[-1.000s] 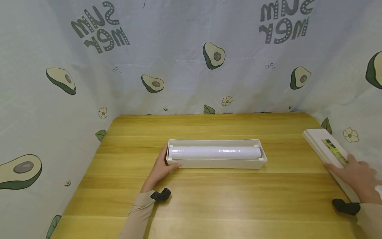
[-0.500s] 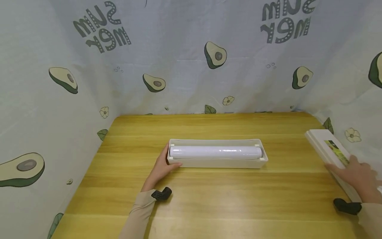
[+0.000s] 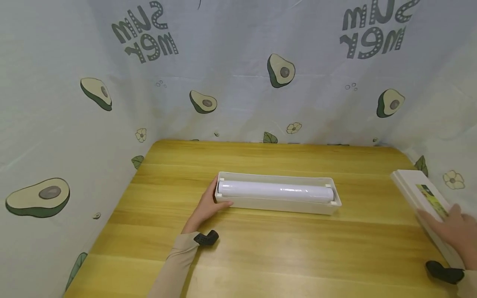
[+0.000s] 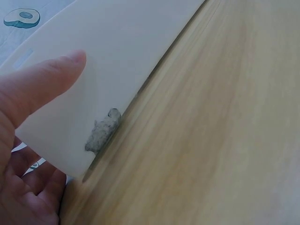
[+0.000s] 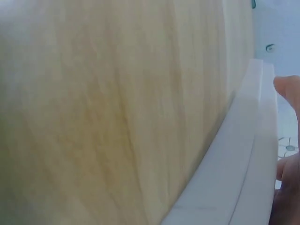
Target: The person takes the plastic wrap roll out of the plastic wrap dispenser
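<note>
From above, a long white tray (image 3: 277,203) lies across the middle of the wooden table (image 3: 261,248), its length running parallel to the far edge, with a white roll of film (image 3: 275,191) resting inside it from end to end. The left hand (image 3: 206,205) grips the tray's left end: the thumb lies along the near wall and the fingers curl round the end wall. Behind that wrist a small black camera mount (image 3: 206,238) sits on a beige sleeve (image 3: 175,269). Along the table's right edge lies a flat white lid (image 3: 417,194) with a green label on top. The right hand (image 3: 452,231) rests on its near part, fingers spread fairly flat; I cannot tell whether they curl round its edge. An avocado-print cloth (image 3: 238,82) hangs behind the far edge and both sides.

At the left wrist, the thumb (image 4: 42,86) presses flat on the tray's white wall (image 4: 117,61), and the other fingers (image 4: 28,187) wrap round the corner below. A grey smudge (image 4: 103,131) marks the wall just above the table.

At the right wrist, the lid's white edge (image 5: 243,154) lies on the wood, a fingertip (image 5: 287,91) touching its far side.
</note>
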`<state>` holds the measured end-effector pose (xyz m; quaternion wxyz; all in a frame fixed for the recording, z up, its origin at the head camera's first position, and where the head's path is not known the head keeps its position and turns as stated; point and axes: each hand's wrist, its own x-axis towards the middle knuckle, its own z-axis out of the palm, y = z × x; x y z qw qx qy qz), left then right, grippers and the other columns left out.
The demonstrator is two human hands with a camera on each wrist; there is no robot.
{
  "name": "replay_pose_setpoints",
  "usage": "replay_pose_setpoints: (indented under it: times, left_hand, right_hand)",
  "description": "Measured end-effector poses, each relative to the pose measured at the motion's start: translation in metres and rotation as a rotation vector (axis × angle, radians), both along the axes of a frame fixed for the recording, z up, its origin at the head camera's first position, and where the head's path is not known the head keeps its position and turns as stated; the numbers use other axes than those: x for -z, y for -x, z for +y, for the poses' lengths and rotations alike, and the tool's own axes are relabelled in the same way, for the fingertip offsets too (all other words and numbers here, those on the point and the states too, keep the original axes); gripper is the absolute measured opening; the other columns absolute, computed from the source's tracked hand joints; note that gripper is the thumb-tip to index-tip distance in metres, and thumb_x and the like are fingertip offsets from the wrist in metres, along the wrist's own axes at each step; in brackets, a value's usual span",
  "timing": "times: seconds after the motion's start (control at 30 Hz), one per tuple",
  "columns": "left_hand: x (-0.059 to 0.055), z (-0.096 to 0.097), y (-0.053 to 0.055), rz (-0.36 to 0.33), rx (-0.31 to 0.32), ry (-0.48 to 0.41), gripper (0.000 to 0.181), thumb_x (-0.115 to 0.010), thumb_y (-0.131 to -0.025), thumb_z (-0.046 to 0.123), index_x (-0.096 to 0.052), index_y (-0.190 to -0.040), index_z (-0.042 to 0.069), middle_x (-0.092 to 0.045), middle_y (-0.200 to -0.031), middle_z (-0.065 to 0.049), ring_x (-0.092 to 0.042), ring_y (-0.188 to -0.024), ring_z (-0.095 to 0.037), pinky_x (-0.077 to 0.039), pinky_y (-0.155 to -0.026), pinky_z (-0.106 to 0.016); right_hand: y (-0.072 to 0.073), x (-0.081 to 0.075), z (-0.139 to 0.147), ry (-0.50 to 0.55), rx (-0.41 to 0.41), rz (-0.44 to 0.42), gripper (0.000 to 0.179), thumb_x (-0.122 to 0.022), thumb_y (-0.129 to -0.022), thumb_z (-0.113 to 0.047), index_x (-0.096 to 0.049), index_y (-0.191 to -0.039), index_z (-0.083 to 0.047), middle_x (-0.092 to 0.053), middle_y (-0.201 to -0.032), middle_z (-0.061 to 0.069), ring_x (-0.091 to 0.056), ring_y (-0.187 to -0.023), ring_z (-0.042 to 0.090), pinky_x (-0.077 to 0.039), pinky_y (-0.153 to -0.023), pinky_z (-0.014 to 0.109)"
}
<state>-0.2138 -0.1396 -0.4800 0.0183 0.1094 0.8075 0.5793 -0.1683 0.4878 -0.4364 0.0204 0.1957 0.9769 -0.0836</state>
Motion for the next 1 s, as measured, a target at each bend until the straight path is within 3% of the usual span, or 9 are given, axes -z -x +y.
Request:
replay_pose_setpoints:
  times: [0.1,0.23,0.5,0.6,0.87,1.0]
  left_hand:
    - [0.001,0.001,0.0,-0.001,-0.001,0.003,0.101,-0.079,-0.075,0.014,-0.014,-0.152,0.02,-0.036,-0.149,-0.01,-0.04,-0.131,-0.028,-0.031,-0.11,-0.046]
    - [0.002,0.002,0.001,0.01,-0.004,0.004,0.102,-0.079,-0.074,0.015,-0.014,-0.152,0.018,-0.036,-0.148,-0.012,-0.04,-0.131,-0.03,-0.031,-0.11,-0.047]
    - [-0.004,0.005,0.001,0.01,0.009,0.001,0.101,-0.078,-0.075,0.013,-0.013,-0.152,0.016,-0.037,-0.147,-0.014,-0.041,-0.13,-0.031,-0.031,-0.109,-0.048]
    - [0.0,0.003,0.002,0.022,0.002,0.008,0.101,-0.079,-0.075,0.016,-0.014,-0.152,0.017,-0.037,-0.148,-0.014,-0.041,-0.129,-0.031,-0.031,-0.109,-0.049]
    - [-0.002,0.002,-0.001,-0.005,-0.017,-0.001,0.101,-0.078,-0.075,0.012,-0.013,-0.152,0.016,-0.037,-0.147,-0.013,-0.041,-0.129,-0.028,-0.033,-0.109,-0.046]
    - [-0.013,0.005,-0.007,-0.018,0.005,-0.006,0.099,-0.075,-0.076,0.006,-0.012,-0.152,0.011,-0.035,-0.147,-0.017,-0.04,-0.129,-0.031,-0.033,-0.108,-0.047]
  right_hand:
    - [-0.004,0.003,0.0,-0.029,-0.043,0.101,0.103,-0.037,-0.088,-0.065,-0.016,-0.133,0.025,-0.036,-0.108,0.052,-0.044,-0.09,0.057,-0.042,-0.072,0.056]
    - [-0.007,0.005,0.001,-0.038,-0.084,0.161,0.104,-0.036,-0.09,-0.064,0.001,-0.141,0.019,-0.021,-0.131,0.05,-0.03,-0.109,0.061,-0.032,-0.088,0.065]
    - [-0.008,0.002,0.001,0.027,-0.264,0.277,0.087,-0.044,-0.095,-0.045,-0.004,-0.142,0.017,-0.018,-0.137,0.049,-0.024,-0.118,0.063,-0.024,-0.092,0.068]
    - [-0.006,0.005,-0.002,0.051,-0.317,0.354,0.082,-0.047,-0.095,-0.04,-0.008,-0.144,0.013,-0.021,-0.137,0.047,-0.025,-0.118,0.063,-0.022,-0.094,0.069]
    - [-0.001,0.001,-0.015,0.074,-0.378,0.385,0.077,-0.05,-0.095,-0.034,-0.011,-0.147,0.008,-0.026,-0.135,0.047,-0.029,-0.115,0.062,-0.024,-0.09,0.069]
    - [-0.001,0.0,-0.018,0.089,-0.41,0.409,0.074,-0.05,-0.095,-0.031,-0.013,-0.147,0.007,-0.027,-0.136,0.046,-0.028,-0.117,0.062,-0.021,-0.096,0.069]
